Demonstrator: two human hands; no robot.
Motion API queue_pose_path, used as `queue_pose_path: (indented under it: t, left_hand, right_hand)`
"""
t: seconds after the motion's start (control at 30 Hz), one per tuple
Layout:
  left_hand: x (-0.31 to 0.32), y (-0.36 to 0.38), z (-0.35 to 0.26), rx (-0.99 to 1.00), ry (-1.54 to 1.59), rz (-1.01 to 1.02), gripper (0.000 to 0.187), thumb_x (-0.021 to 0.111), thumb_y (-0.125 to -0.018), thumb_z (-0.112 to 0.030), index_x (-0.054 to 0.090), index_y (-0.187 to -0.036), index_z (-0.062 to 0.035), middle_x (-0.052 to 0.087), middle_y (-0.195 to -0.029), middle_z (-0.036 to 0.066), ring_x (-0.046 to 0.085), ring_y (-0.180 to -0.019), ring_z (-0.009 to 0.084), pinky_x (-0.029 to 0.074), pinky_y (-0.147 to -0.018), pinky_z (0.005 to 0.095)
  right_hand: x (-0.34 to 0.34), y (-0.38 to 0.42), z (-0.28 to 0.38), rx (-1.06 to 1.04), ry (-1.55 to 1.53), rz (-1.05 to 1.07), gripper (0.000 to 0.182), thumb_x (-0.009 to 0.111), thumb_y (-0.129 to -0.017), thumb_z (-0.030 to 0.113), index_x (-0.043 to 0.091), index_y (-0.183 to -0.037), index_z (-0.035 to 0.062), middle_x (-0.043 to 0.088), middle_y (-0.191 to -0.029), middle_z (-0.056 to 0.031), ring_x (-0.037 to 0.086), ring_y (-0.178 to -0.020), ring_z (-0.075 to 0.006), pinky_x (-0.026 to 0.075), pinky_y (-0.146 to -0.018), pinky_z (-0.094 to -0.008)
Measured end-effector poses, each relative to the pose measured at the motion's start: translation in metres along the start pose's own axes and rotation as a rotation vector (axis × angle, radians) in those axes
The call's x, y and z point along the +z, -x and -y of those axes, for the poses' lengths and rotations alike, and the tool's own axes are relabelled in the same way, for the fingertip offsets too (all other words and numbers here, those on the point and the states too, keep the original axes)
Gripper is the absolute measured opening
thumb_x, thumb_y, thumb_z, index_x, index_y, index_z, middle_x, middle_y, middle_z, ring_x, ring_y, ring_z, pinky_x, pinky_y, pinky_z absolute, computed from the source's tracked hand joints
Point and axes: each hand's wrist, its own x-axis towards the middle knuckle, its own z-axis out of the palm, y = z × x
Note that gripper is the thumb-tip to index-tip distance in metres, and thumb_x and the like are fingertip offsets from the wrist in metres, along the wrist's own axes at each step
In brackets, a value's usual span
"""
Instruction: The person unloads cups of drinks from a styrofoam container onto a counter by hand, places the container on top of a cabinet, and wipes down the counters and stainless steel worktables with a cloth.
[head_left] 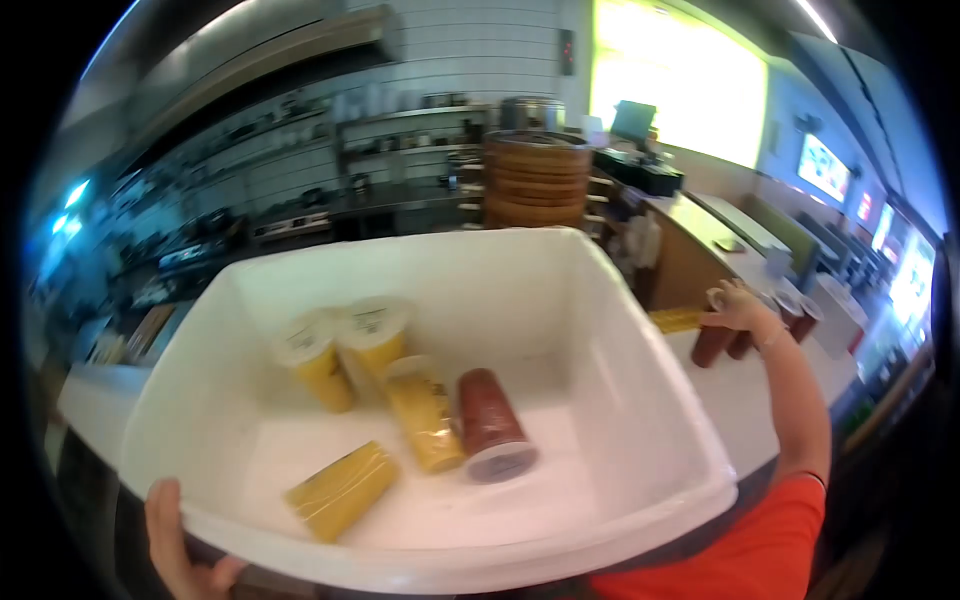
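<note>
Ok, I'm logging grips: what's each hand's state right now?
Left hand: at near-left corner of white tub; grip can't be told.
Right hand: closed on top of a red cup.

Head view looks forward, down into near tub [490, 290].

I'm watching a deep white tub [400, 565], open at the top, broad front rim nearest me. Near its back-left corner I've got two lidded yellow cups, one [328, 382] left of the other [380, 350], both apparently upright. Mid-floor, a third yellow cup [428, 425] seems to lie on its side, just beside a lidded reddish-brown cup [490, 415], tipped over, lid toward the front edge. A fourth yellow one [345, 490] lies slantwise near the front-left corner. Past the tub's right edge, I see another reddish-brown cup [709, 348], gripped from above, slightly tilted.
</note>
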Motion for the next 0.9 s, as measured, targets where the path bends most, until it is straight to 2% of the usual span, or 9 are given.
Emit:
queue_pose_path:
  t: [0.1,0.2,0.27,0.33,0.4,0.63,0.73,0.8,0.9]
  left_hand:
    - [-0.004,-0.001,0.004,-0.057,0.029,0.019,0.072,0.076,-0.061,-0.031,0.048,-0.120,-0.0010,0.051,-0.118,0.020,0.048,-0.109,0.0374,0.041,-0.088,0.0393]
    - [-0.005,-0.001,0.004,-0.064,0.015,0.034,0.074,0.077,-0.059,-0.032,0.048,-0.120,-0.0013,0.051,-0.117,0.021,0.048,-0.108,0.0379,0.042,-0.087,0.0399]
    - [-0.003,-0.001,0.007,-0.046,0.023,0.047,0.075,0.077,-0.060,-0.033,0.048,-0.120,-0.0013,0.051,-0.116,0.021,0.050,-0.106,0.0383,0.044,-0.084,0.0391]
    - [0.001,0.003,0.016,0.032,0.033,-0.021,0.075,0.077,-0.060,-0.035,0.048,-0.120,-0.0010,0.052,-0.116,0.021,0.052,-0.103,0.0385,0.047,-0.080,0.0380]
    - [0.002,0.002,0.021,0.070,0.044,-0.028,0.075,0.077,-0.061,-0.035,0.047,-0.120,-0.0005,0.052,-0.115,0.021,0.053,-0.102,0.0380,0.048,-0.077,0.0376]
    - [0.003,0.000,0.030,0.190,0.141,-0.050,0.068,0.075,-0.066,-0.031,0.047,-0.119,0.0012,0.053,-0.114,0.020,0.057,-0.096,0.0361,0.052,-0.070,0.0341]
    - [0.003,-0.001,0.029,0.188,0.151,-0.048,0.068,0.075,-0.066,-0.031,0.047,-0.119,0.0018,0.052,-0.114,0.021,0.056,-0.098,0.0364,0.052,-0.071,0.0348]
    - [0.002,-0.001,0.029,0.187,0.156,-0.036,0.069,0.075,-0.066,-0.030,0.047,-0.119,0.0020,0.052,-0.115,0.021,0.056,-0.098,0.0367,0.051,-0.071,0.0352]
    - [0.000,-0.001,0.027,0.161,0.169,0.002,0.071,0.077,-0.064,-0.028,0.046,-0.120,0.0019,0.050,-0.116,0.022,0.055,-0.099,0.0376,0.051,-0.073,0.0363]
  right_hand:
    - [-0.153,0.037,0.090,0.101,-0.542,-0.453,0.056,0.067,-0.074,0.031,0.048,-0.119,0.0039,0.043,-0.128,-0.0149,0.052,-0.106,-0.0335,0.041,-0.091,-0.0383]
    - [-0.295,0.106,0.224,-0.230,-0.657,-0.037,0.049,0.064,-0.077,0.020,0.046,-0.120,0.0052,0.050,-0.117,-0.0142,0.055,-0.100,-0.0302,0.045,-0.086,-0.0370]
    - [-0.266,0.098,0.266,-0.977,-0.414,0.047,0.049,0.064,-0.077,0.026,0.047,-0.119,0.0062,0.053,-0.112,-0.0146,0.054,-0.101,-0.0307,0.044,-0.085,-0.0393]
    - [-0.263,0.118,0.346,-0.864,0.103,0.679,0.063,0.066,-0.074,0.033,0.040,-0.125,0.0067,0.048,-0.111,-0.0214,0.053,-0.099,-0.0354,0.042,-0.085,-0.0443]
    - [-0.230,0.133,0.370,-0.865,0.242,0.785,0.066,0.067,-0.074,0.035,0.038,-0.127,0.0091,0.045,-0.113,-0.0217,0.052,-0.100,-0.0376,0.042,-0.085,-0.0439]
    - [-0.162,0.052,0.340,-0.893,-0.285,0.542,0.044,0.056,-0.082,0.031,0.046,-0.122,0.0153,0.049,-0.112,-0.0155,0.054,-0.099,-0.0315,0.045,-0.082,-0.0407]
    - [-0.180,0.021,0.331,-0.246,-0.615,0.802,0.039,0.055,-0.083,0.027,0.048,-0.120,0.0149,0.051,-0.111,-0.0135,0.054,-0.099,-0.0290,0.045,-0.083,-0.0366]
    - [-0.180,0.014,0.331,-0.557,-0.001,0.181,0.040,0.056,-0.082,0.027,0.048,-0.119,0.0133,0.050,-0.114,-0.0140,0.054,-0.099,-0.0290,0.045,-0.084,-0.0347]
    - [-0.157,0.009,0.338,-0.476,-0.216,0.179,0.051,0.064,-0.074,0.026,0.045,-0.121,0.0143,0.049,-0.113,-0.0161,0.051,-0.102,-0.0346,0.043,-0.087,-0.0377]
